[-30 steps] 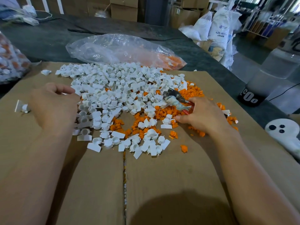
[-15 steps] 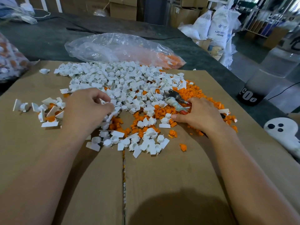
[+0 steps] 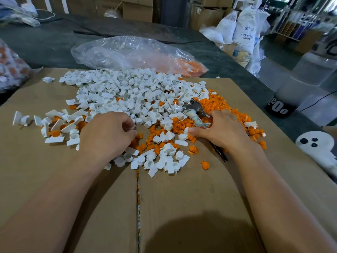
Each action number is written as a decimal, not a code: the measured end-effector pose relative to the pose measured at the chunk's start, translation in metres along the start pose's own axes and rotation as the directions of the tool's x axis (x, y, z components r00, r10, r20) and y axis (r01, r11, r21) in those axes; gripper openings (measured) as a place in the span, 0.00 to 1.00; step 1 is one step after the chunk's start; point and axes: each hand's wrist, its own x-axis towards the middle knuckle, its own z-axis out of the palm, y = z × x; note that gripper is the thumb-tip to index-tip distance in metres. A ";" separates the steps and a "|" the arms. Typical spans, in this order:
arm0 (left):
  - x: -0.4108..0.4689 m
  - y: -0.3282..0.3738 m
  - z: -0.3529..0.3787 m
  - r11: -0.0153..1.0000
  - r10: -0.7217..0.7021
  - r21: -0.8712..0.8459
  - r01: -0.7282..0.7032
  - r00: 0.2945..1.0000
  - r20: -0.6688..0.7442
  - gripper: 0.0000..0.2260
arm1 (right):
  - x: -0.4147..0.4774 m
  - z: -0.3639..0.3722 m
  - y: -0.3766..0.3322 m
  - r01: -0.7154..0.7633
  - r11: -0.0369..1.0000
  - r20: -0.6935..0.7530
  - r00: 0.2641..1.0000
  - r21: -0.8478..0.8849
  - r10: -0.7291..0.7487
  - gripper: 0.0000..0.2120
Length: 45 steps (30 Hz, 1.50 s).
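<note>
— On the cardboard sheet in front of me, both hands are down in the parts. What do you need?

— Start with the left.

— My left hand sits at the near edge of the white plastic pieces. Its fingers are curled in, thumb and fingertips bunched together. I cannot tell whether a piece is pinched between them, because the knuckles hide it from my camera.

— And the right?

— My right hand lies palm down on the orange pieces, with fingers bent over the handles of the cutter, holding it. The thumb stretches out to the left, its tip against a white piece.

— Where does the cutter lie?

— It lies where white meets orange, its metal head pointing away from me and leftward. One handle is wrapped in pale tape.

— Anything else around you?

— A small heap of white and orange bits lies left of my left hand, apart from the main pile. Beyond the pile a clear plastic bag rests on the dark table, with orange bits in its right end. A thin black strip pokes out from under my right wrist, and I cannot tell what it is.
</note>
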 end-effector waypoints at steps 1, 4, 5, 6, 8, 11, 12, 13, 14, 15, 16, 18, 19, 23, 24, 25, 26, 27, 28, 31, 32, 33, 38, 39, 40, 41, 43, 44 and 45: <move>0.000 0.000 0.002 1.000 0.013 -0.011 -0.013 1.000 0.000 0.02 | 0.000 0.000 0.000 0.002 1.000 -0.007 1.000 0.009 -0.002 0.41; -0.002 0.001 0.007 0.997 0.050 -0.055 -0.051 0.999 -0.023 0.03 | -0.001 -0.001 -0.001 0.025 0.999 -0.044 0.999 0.022 -0.024 0.39; -0.003 0.002 0.009 0.994 0.072 -0.077 -0.073 0.997 -0.025 0.03 | -0.002 -0.001 -0.001 0.033 0.999 -0.057 0.998 0.027 -0.031 0.38; -0.003 0.003 0.010 0.989 0.098 -0.111 -0.099 0.995 -0.022 0.03 | -0.002 -0.001 -0.002 0.042 0.999 -0.072 0.997 0.032 -0.040 0.38; -0.004 0.006 0.011 0.964 0.124 -0.236 -0.126 0.992 -0.021 0.04 | -0.003 -0.001 -0.003 0.064 0.997 -0.107 0.992 0.035 -0.060 0.36; -0.004 0.007 0.004 0.894 0.042 -0.440 -0.084 0.994 -0.104 0.08 | -0.005 -0.002 -0.004 0.093 0.994 -0.153 0.985 0.049 -0.084 0.34; -0.003 0.004 0.001 0.887 0.007 -0.455 -0.077 0.988 -0.153 0.10 | -0.005 -0.002 -0.005 0.097 0.993 -0.163 0.983 0.061 -0.086 0.33; -0.002 0.001 -0.002 0.899 -0.023 -0.433 -0.062 0.982 -0.187 0.10 | -0.005 -0.003 -0.004 0.103 0.992 -0.179 0.980 0.073 -0.089 0.32; -0.001 -0.002 -0.004 0.923 -0.043 -0.383 -0.036 0.980 -0.196 0.08 | -0.005 -0.003 -0.005 0.115 0.990 -0.203 0.975 0.087 -0.095 0.31; 0.000 -0.005 -0.006 0.948 -0.051 -0.318 -0.008 0.983 -0.174 0.06 | -0.005 -0.003 -0.005 0.134 0.986 -0.235 0.966 0.102 -0.107 0.29; 0.001 -0.006 -0.007 0.969 -0.047 -0.245 0.015 0.991 -0.124 0.05 | -0.006 -0.004 -0.006 0.158 0.980 -0.270 0.955 0.121 -0.120 0.27; 0.000 -0.006 -0.006 0.993 -0.015 -0.120 0.016 1.000 0.016 0.06 | -0.007 -0.004 -0.008 0.205 0.964 -0.331 0.933 0.169 -0.141 0.23; 0.000 -0.005 -0.005 0.995 0.005 -0.096 0.002 0.998 0.066 0.06 | -0.009 -0.005 -0.010 0.232 0.954 -0.354 0.923 0.192 -0.153 0.21; -0.003 0.003 0.004 0.991 0.103 -0.088 -0.096 0.992 0.076 0.08 | -0.017 -0.005 -0.022 0.353 0.900 -0.380 0.893 0.256 -0.242 0.15; -0.004 0.006 0.006 0.990 0.129 -0.071 -0.124 0.989 0.072 0.10 | -0.020 -0.004 -0.026 0.382 0.885 -0.369 0.889 0.266 -0.273 0.14; -0.005 0.007 0.008 0.987 0.155 -0.058 -0.151 0.985 0.074 0.11 | -0.022 -0.003 -0.030 0.414 0.869 -0.355 0.882 0.273 -0.309 0.13; -0.005 0.008 0.010 0.984 0.175 -0.048 -0.172 0.981 0.083 0.12 | -0.025 -0.003 -0.034 0.447 0.850 -0.339 0.874 0.279 -0.348 0.12; -0.006 0.009 0.011 0.982 0.187 -0.041 -0.184 0.978 0.092 0.12 | -0.027 -0.002 -0.039 0.480 0.831 -0.317 0.864 0.282 -0.391 0.12; -0.006 0.009 0.012 0.982 0.189 -0.042 -0.186 0.977 0.101 0.12 | -0.030 -0.001 -0.044 0.510 0.813 -0.285 0.853 0.281 -0.437 0.12; -0.005 0.010 0.013 0.981 0.194 -0.031 -0.192 0.973 0.122 0.12 | -0.037 0.003 -0.057 0.600 0.762 -0.171 0.800 0.244 -0.575 0.12; -0.005 0.010 0.014 0.980 0.201 -0.027 -0.199 0.970 0.139 0.12 | -0.039 0.005 -0.061 0.626 0.743 -0.147 0.779 0.235 -0.610 0.12; -0.005 0.010 0.014 0.978 0.207 -0.029 -0.205 0.966 0.156 0.12 | -0.041 0.006 -0.064 0.646 0.728 -0.129 0.762 0.230 -0.635 0.11; -0.003 0.009 0.018 0.969 0.245 -0.042 -0.242 0.963 0.110 0.09 | -0.042 0.011 -0.069 0.661 0.742 -0.022 0.748 0.114 -0.663 0.12; -0.002 0.008 0.018 0.967 0.255 -0.045 -0.251 0.960 0.113 0.09 | -0.041 0.011 -0.069 0.651 0.752 -0.009 0.757 0.105 -0.654 0.12; -0.001 0.008 0.019 0.964 0.267 -0.040 -0.264 0.956 0.125 0.10 | -0.041 0.011 -0.069 0.642 0.760 -0.004 0.764 0.103 -0.645 0.12; -0.001 0.007 0.019 0.960 0.280 -0.030 -0.278 0.950 0.139 0.10 | -0.041 0.011 -0.069 0.633 0.767 -0.003 0.771 0.105 -0.637 0.12; 0.000 0.006 0.019 0.955 0.296 -0.023 -0.296 0.944 0.148 0.09 | -0.041 0.012 -0.069 0.622 0.775 0.004 0.779 0.113 -0.627 0.12; 0.000 0.006 0.019 0.953 0.301 -0.026 -0.301 0.943 0.140 0.08 | -0.041 0.012 -0.069 0.618 0.776 0.007 0.782 0.121 -0.624 0.11; -0.001 0.005 0.020 0.953 0.304 -0.030 -0.303 0.944 0.128 0.07 | -0.041 0.012 -0.069 0.616 0.777 0.008 0.783 0.128 -0.622 0.10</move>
